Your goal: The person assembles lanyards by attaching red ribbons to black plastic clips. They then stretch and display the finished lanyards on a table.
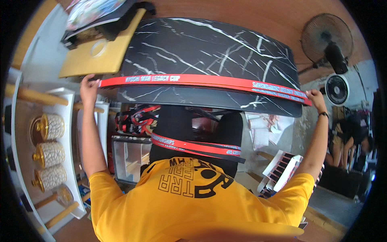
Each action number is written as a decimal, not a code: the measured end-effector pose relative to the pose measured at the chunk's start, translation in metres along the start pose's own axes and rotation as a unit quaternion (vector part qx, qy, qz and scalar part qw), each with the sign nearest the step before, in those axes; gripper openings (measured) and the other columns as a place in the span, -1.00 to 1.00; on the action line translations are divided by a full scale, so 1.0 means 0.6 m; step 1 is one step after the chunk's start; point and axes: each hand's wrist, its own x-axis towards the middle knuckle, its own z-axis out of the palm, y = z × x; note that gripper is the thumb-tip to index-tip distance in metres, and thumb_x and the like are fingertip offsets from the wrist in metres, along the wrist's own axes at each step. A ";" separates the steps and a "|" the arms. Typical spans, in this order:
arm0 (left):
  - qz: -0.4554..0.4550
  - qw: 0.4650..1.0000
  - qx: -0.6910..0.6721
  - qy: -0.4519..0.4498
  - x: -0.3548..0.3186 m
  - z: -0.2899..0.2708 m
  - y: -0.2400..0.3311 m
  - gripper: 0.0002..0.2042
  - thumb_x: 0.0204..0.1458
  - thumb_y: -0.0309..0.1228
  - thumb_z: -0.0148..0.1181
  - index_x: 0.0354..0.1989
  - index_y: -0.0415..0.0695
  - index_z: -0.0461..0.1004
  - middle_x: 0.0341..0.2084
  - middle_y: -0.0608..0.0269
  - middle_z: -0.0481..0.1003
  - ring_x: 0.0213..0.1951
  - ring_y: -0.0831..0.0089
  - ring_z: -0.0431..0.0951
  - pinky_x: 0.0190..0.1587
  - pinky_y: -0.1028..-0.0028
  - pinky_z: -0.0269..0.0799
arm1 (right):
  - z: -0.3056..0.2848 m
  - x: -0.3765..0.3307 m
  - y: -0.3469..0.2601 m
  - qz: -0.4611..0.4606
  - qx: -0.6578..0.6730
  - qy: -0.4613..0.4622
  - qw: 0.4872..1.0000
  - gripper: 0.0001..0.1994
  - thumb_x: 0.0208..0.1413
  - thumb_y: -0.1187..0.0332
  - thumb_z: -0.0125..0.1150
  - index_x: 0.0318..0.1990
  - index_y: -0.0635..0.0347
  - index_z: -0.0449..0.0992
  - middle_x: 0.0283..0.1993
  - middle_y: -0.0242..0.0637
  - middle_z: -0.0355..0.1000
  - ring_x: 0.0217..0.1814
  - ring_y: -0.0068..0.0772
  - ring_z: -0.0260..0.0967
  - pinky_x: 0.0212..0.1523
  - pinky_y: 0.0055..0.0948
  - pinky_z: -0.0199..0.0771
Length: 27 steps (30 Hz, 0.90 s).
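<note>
My arms are spread wide over a black table with white marble veins (209, 52). A long red ribbon with white print (201, 80) runs taut along the table's near edge between my two hands. My left hand (89, 86) grips its left end at the table's left corner. My right hand (316, 99) pinches its right end, where the strip lies doubled. A watch is on that wrist. More red and black ribbon (197, 147) lies across my lap, below the table edge.
A yellow board (86, 60) with a tape roll (98, 47) lies at the table's left. Gold-lidded jars (48, 153) stand on a white shelf far left. Piled ribbons (135, 117), a glass box (129, 155) and papers (266, 125) lie below. Two fans (327, 40) and another person (350, 141) are right.
</note>
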 end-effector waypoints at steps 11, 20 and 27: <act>-0.039 0.996 -0.064 -0.051 0.032 -0.007 -0.060 -0.65 0.06 -0.55 0.20 0.04 -0.22 0.34 -0.50 0.29 0.51 -0.42 0.62 0.46 -0.31 0.62 0.34 | 0.018 -0.015 -0.011 0.079 0.081 -0.030 0.993 -0.79 0.09 0.24 0.28 -0.39 0.21 0.51 -0.46 -0.47 0.43 -0.49 -0.65 0.32 -0.45 -0.60 0.34; -0.026 0.998 -0.039 -0.044 0.041 -0.009 -0.083 -0.70 0.08 -0.53 0.20 0.00 -0.21 0.36 -0.55 0.41 0.44 -0.48 0.72 0.35 -0.44 0.68 0.23 | 0.034 -0.029 -0.022 0.062 0.119 -0.020 0.991 -0.72 0.02 0.16 0.35 -0.49 0.14 0.47 -0.56 -0.50 0.38 -0.54 -0.66 0.28 -0.51 -0.57 0.30; -0.035 0.997 -0.050 -0.046 0.047 -0.009 -0.090 -0.70 0.09 -0.52 0.19 0.01 -0.23 0.36 -0.54 0.41 0.43 -0.47 0.71 0.35 -0.39 0.67 0.26 | 0.031 -0.029 -0.015 0.081 -0.007 0.036 0.996 -0.70 -0.05 0.21 0.41 -0.52 0.20 0.45 -0.57 -0.43 0.40 -0.53 -0.60 0.30 -0.47 -0.52 0.31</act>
